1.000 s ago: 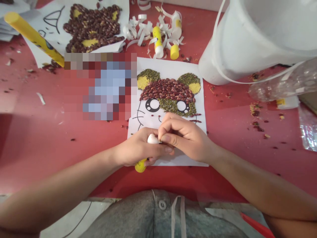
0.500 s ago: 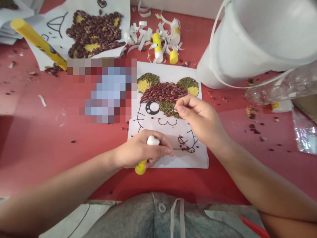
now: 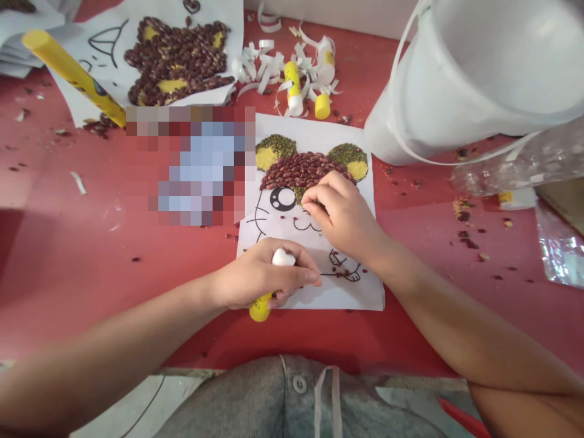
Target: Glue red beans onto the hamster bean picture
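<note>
A paper with a printed cartoon animal (image 3: 356, 298) lies on the red table. Dark red beans (image 3: 296, 170) cover its forehead, and small green beans (image 3: 283, 145) with yellow grains (image 3: 266, 159) fill the ears. My left hand (image 3: 255, 274) is wrapped round a yellow glue stick (image 3: 260, 309) over the lower left of the sheet, its white tip showing above the fist. My right hand (image 3: 344, 210) pinches thumb and forefinger together at the face, beside the drawn eye. What the pinch holds is too small to make out. This hand hides much of the green patch below the forehead.
A white bucket (image 3: 387, 128) stands at the right, beside a clear plastic bottle (image 3: 497, 161). Behind the sheet lie another glue stick (image 3: 293, 88), a yellow cap (image 3: 322, 106) and paper strips. A second bean picture (image 3: 177, 61) and a tall yellow tube (image 3: 75, 76) are at upper left.
My right hand has moved left and slightly down across the face, now covering most of the green patch. My left hand keeps its grip on the glue stick, almost unmoved.
</note>
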A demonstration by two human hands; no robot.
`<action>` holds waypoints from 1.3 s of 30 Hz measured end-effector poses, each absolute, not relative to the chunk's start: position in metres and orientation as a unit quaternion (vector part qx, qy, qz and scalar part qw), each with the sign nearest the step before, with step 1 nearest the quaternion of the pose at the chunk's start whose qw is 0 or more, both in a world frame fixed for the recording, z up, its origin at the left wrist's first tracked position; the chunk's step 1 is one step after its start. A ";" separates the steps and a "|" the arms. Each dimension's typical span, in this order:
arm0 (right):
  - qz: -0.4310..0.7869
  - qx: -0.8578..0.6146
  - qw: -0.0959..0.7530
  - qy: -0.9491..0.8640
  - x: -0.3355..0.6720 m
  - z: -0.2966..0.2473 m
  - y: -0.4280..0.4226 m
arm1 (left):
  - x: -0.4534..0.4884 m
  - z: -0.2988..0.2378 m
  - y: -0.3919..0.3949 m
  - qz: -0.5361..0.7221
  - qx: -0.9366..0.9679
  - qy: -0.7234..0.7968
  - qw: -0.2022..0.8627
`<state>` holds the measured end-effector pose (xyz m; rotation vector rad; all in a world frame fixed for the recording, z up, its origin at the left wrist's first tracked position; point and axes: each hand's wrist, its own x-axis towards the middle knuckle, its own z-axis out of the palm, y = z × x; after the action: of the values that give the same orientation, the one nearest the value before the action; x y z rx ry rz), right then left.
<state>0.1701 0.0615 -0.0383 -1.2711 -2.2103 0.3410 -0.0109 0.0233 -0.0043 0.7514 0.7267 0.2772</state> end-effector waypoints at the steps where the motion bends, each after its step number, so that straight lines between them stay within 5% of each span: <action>1: 0.111 -0.472 0.278 -0.829 0.170 -0.038 0.061 | -0.011 -0.004 0.023 0.133 0.359 0.348 0.856; 23: -0.004 -0.412 0.258 -0.874 0.180 -0.038 0.050 | -0.010 -0.002 0.024 0.132 0.344 0.359 0.858; 39: 0.072 -0.423 0.308 -0.849 0.180 -0.029 0.045 | -0.011 -0.005 0.027 0.193 0.231 0.333 0.894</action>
<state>0.1803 0.0450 -0.0293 -1.1196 -2.2450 0.1916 -0.0105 0.0270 -0.0050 0.4798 0.6901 0.3999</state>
